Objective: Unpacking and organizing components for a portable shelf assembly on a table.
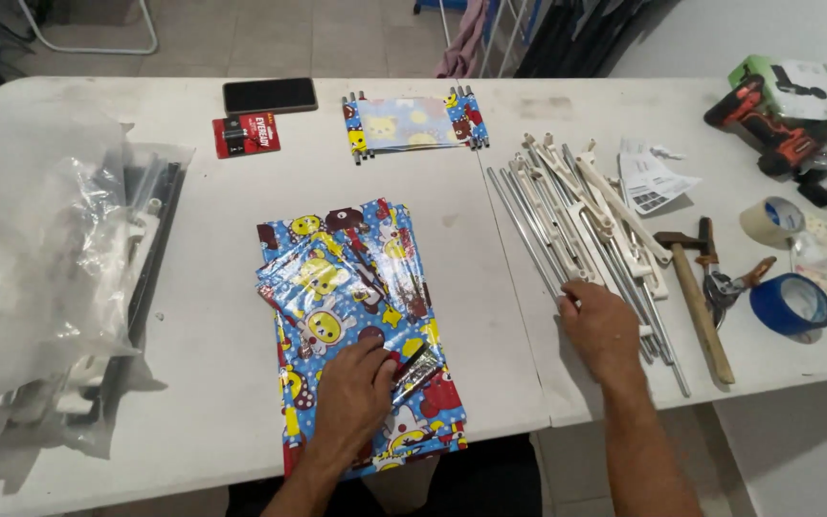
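Presently, the folded cartoon-print sheet [361, 316] at lower centre is pressed flat by the left hand [356, 397], fingers spread, while the rod bundle [591, 244] at centre right is touched by the loosely open, empty right hand [603, 325].

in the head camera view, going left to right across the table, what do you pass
Clear plastic bag → folded cartoon-print sheet under the left hand → right hand on the bundle of metal rods → hammer → blue tape roll.
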